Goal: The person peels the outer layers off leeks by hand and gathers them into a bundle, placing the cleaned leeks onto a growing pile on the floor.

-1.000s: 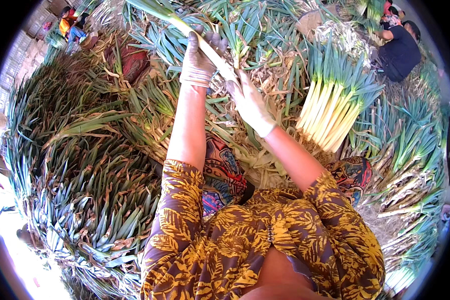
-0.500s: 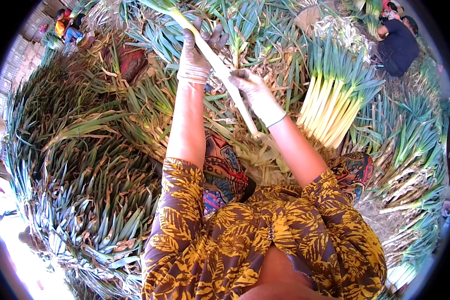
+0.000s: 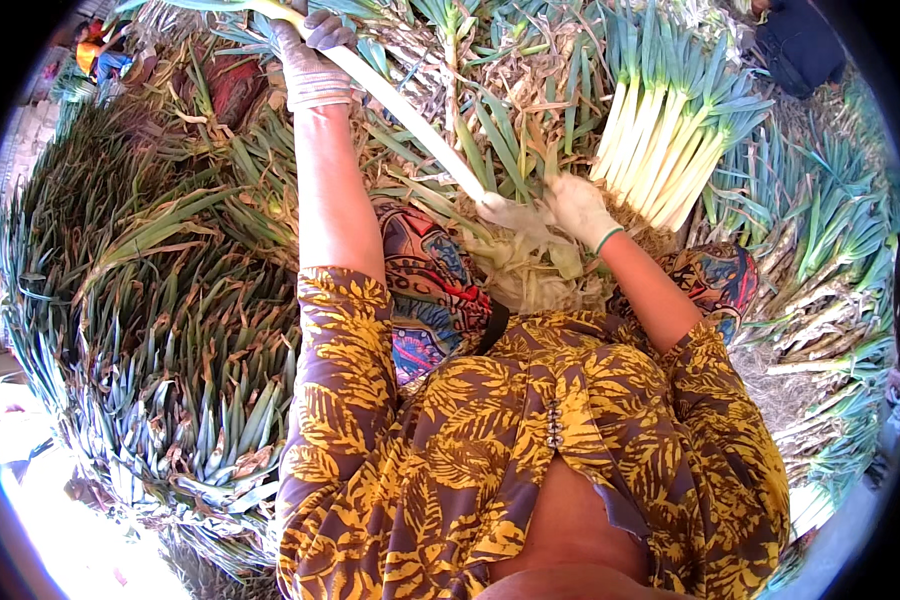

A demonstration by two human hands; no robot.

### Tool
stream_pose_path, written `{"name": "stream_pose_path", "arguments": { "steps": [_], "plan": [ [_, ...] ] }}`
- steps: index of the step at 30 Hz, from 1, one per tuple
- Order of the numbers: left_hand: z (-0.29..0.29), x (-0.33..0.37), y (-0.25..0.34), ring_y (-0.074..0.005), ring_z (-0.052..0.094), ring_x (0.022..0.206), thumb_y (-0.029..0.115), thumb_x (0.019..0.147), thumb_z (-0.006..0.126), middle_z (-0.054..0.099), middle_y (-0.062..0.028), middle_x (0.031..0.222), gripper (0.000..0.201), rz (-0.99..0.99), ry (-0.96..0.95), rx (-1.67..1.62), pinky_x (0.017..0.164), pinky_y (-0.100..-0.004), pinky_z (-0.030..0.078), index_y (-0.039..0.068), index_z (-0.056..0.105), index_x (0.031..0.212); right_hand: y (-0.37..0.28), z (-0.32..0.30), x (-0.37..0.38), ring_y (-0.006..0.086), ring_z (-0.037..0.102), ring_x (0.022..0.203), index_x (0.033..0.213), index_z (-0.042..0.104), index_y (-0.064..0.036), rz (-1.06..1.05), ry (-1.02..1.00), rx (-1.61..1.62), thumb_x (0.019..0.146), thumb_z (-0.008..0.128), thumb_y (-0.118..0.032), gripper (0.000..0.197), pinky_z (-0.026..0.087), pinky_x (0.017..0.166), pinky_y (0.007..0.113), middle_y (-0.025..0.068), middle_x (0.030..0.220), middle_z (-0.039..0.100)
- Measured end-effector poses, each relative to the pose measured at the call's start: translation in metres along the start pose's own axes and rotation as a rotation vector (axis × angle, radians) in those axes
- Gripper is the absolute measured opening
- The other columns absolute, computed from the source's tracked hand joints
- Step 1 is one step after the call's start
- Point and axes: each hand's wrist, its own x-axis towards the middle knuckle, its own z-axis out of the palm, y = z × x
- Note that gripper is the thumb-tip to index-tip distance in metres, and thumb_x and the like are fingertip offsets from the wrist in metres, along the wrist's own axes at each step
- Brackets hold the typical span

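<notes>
A long leek (image 3: 415, 118) slants across the upper middle, its white end low and its green leaves beyond my left hand. My gloved left hand (image 3: 317, 62) is closed round its upper stalk. My right hand (image 3: 578, 208), in a pale glove with a green cuff edge, is closed beside the leek's white end. A pale, thin outer leaf (image 3: 522, 215) stretches from that end to the right hand's fingers, which are partly hidden. Peeled leaves (image 3: 530, 265) lie heaped below, between my patterned trouser legs.
A row of cleaned leeks (image 3: 660, 150) lies at the right, with white stalks toward me. Densely packed leeks (image 3: 170, 350) fill the left side. More untrimmed leeks (image 3: 820, 270) lie at far right. One person (image 3: 100, 52) sits far left, another (image 3: 798, 45) far right.
My left hand has moved left and away with the leek. My right hand has left the middle of the stalk, coming down and right, and a pale leaf now stretches from the white end.
</notes>
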Motion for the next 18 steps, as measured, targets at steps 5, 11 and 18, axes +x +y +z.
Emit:
{"name": "stream_pose_path", "arguments": {
  "steps": [5,11,18],
  "plan": [
    [-0.032,0.001,0.008,-0.0113,0.042,0.056,0.066,0.092,0.037,0.048,0.0020,0.072,0.066,0.153,0.123,0.081,0.056,-0.0293,0.038,0.008,0.060,0.114,-0.081,-0.086,0.006,0.0129,0.062,0.078,0.131,0.053,-0.0020,-0.223,-0.089,1.651,0.098,0.048,-0.047,0.055,0.052,0.068,0.026,0.0042,0.096,0.067],
    [-0.053,-0.024,0.069,-0.0118,0.040,0.048,0.056,0.089,0.056,0.049,0.0003,0.068,0.049,0.238,0.312,0.235,0.043,-0.0267,0.038,0.008,0.058,0.098,-0.099,-0.064,-0.077,0.0152,0.050,0.050,0.119,0.059,-0.0016,-0.008,-0.081,0.981,0.102,0.042,-0.035,0.041,0.046,0.049,0.030,0.0038,0.058,0.048],
    [-0.022,-0.006,0.034,-0.0116,0.041,0.047,0.057,0.095,0.043,0.048,-0.0012,0.065,0.054,0.291,0.416,0.308,0.043,-0.0265,0.037,0.009,0.060,0.112,-0.065,-0.052,-0.081,0.0342,0.060,0.100,0.132,0.040,-0.0027,-0.231,0.188,0.404,0.093,0.055,-0.035,0.052,0.052,0.087,0.041,0.0218,0.117,0.054]
  ]
}}
